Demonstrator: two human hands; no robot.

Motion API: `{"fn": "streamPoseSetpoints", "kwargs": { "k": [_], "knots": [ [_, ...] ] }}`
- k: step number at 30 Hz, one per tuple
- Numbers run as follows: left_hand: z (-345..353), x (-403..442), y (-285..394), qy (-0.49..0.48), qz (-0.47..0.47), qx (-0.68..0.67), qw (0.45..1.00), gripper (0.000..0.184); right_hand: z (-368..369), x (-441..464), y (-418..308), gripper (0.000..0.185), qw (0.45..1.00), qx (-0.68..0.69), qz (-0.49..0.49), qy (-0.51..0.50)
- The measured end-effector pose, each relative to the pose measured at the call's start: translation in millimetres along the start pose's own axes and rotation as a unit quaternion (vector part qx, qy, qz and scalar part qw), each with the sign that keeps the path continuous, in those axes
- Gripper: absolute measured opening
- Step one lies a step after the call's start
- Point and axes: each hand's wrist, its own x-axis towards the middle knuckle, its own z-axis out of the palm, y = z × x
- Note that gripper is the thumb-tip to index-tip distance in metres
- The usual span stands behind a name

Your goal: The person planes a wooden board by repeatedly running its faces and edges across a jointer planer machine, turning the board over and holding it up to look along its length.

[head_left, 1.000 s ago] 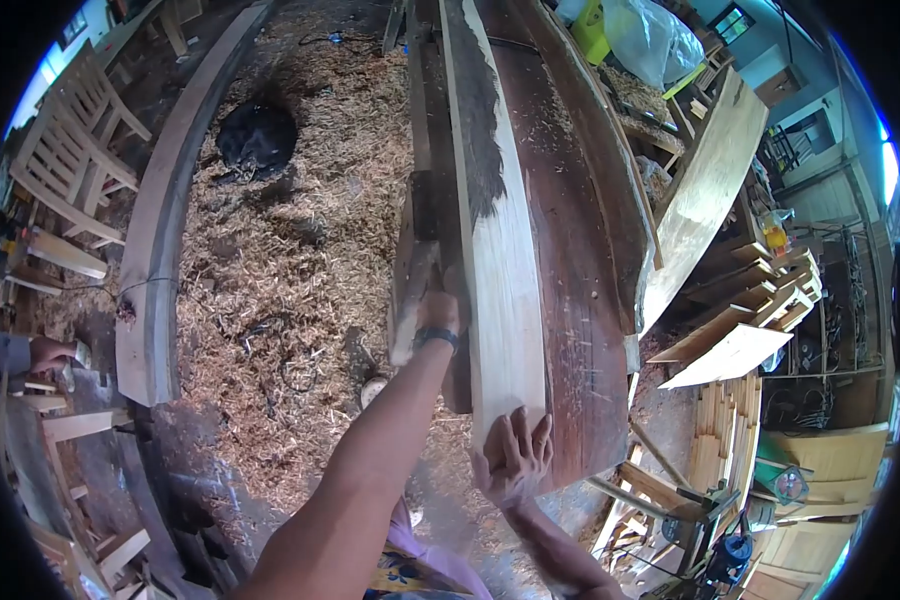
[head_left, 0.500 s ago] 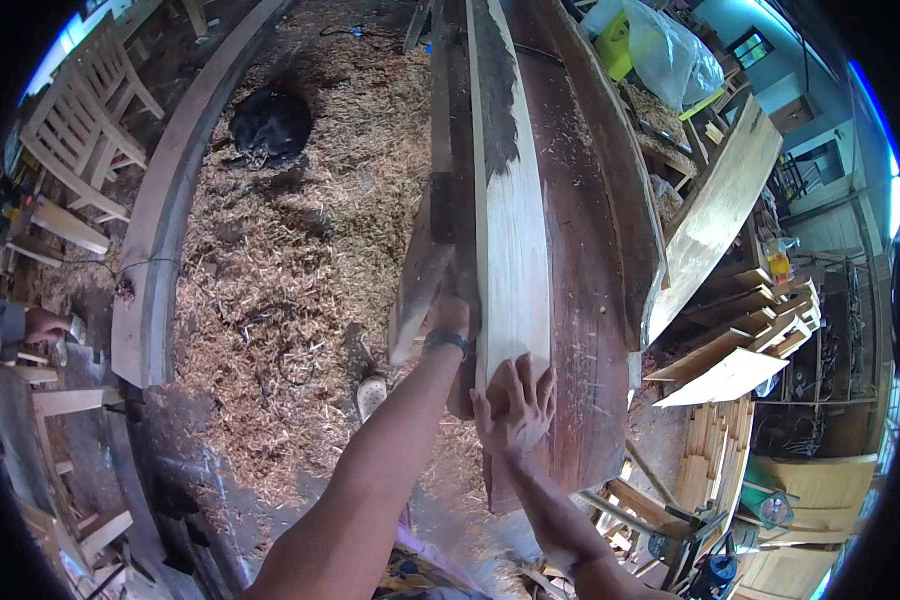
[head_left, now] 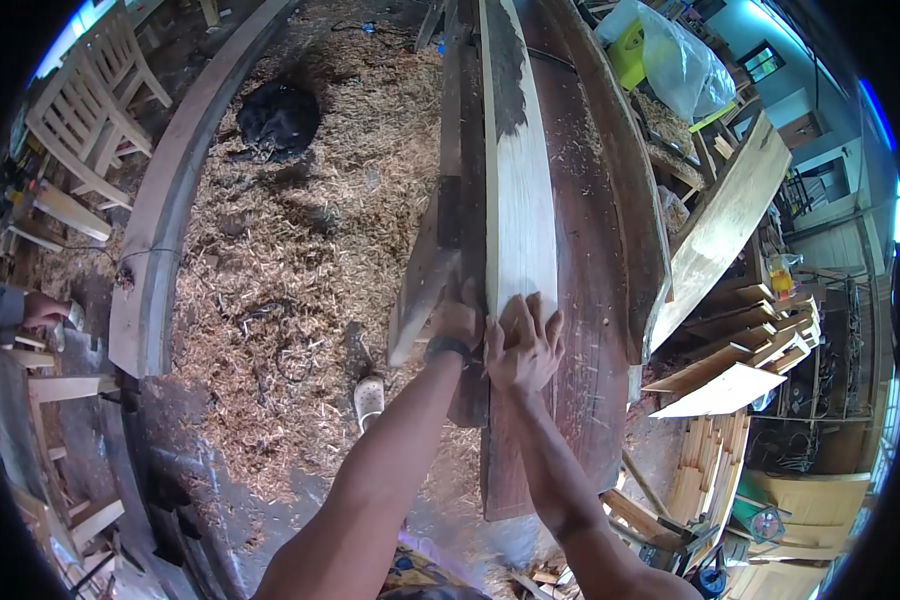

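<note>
Board point(head_left: 526, 220) lies along the tabletop point(head_left: 592, 400), likely stiff, heavyish and slick; best held by its 2 long edges. Your right hand point(head_left: 523, 355) spreads open on its near end, gripping nothing; your left hand point(head_left: 455, 320) is beside it, hold unclear

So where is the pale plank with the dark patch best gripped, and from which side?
Probably the near end of the pale plank, from the bottom of the picture, held across both long edges: it lies lengthwise ahead, far end out of view, near end at the right hand.
</note>
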Motion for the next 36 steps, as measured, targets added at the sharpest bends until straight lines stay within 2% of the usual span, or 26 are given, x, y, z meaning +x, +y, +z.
{"fn": "streamPoseSetpoints", "kwargs": {
  "k": [6, 11, 20, 23, 26, 27, 30, 31, 33, 34, 35, 36],
  "knots": [
    [-0.6, -2.4, 7.1, 0.019, 0.005, -0.006, 1.0, 0.071, 19.6, 44.2, -2.6, 0.06, 1.0, -0.022, -0.004, 0.012],
    [2.1, -1.1, 4.3, 0.02, 0.015, -0.017, 1.0, 0.072, 24.6, 81.3, -8.5, 0.061, 1.0, -0.023, -0.009, -0.018],
    [11.4, 3.9, -10.1, 0.043, 0.037, 0.02, 0.998, 0.064, 52.2, 156.2, -17.2, 0.054, 0.999, -0.028, -0.04, 0.007],
    [13.7, 4.3, -12.3, 0.025, 0.015, -0.039, 0.999, 0.061, 59.5, 183.3, -22.1, 0.052, 0.998, -0.034, -0.045, 0.011],
    [11.1, 2.8, -10.8, 0.029, 0.038, 0.001, 0.999, 0.061, 59.0, 209.5, -31.8, 0.049, 0.998, -0.036, -0.039, -0.02],
    [13.6, 4.2, -15.1, 0.032, 0.054, 0.0, 0.998, 0.061, 64.7, 216.2, -33.0, 0.046, 0.997, -0.028, -0.065, 0.036],
    [17.6, 6.0, -22.6, 0.036, 0.089, 0.004, 0.995, 0.061, 75.9, 241.6, -39.0, 0.045, 0.998, -0.028, -0.049, 0.028],
    [16.5, 4.3, -22.5, 0.034, 0.093, 0.009, 0.995, 0.062, 70.6, 249.4, -45.8, 0.043, 0.999, -0.017, -0.042, -0.005],
    [18.2, 4.8, -26.4, 0.055, 0.115, 0.042, 0.991, 0.06, 92.4, 266.1, -44.9, 0.041, 0.996, -0.028, -0.06, 0.063],
    [14.5, 9.9, -27.5, 0.008, 0.132, 0.074, 0.988, 0.055, 100.5, 276.8, -44.3, 0.04, 0.992, -0.036, -0.07, 0.098],
    [7.6, 17.0, -31.4, -0.042, 0.147, 0.104, 0.983, 0.051, 107.9, 289.2, -41.8, 0.04, 0.993, -0.033, -0.069, 0.092],
    [-19.9, 25.4, -7.8, -0.135, 0.084, 0.07, 0.985, 0.042, 112.9, 298.4, -40.6, 0.039, 0.994, -0.032, -0.067, 0.082]
  ]
}}
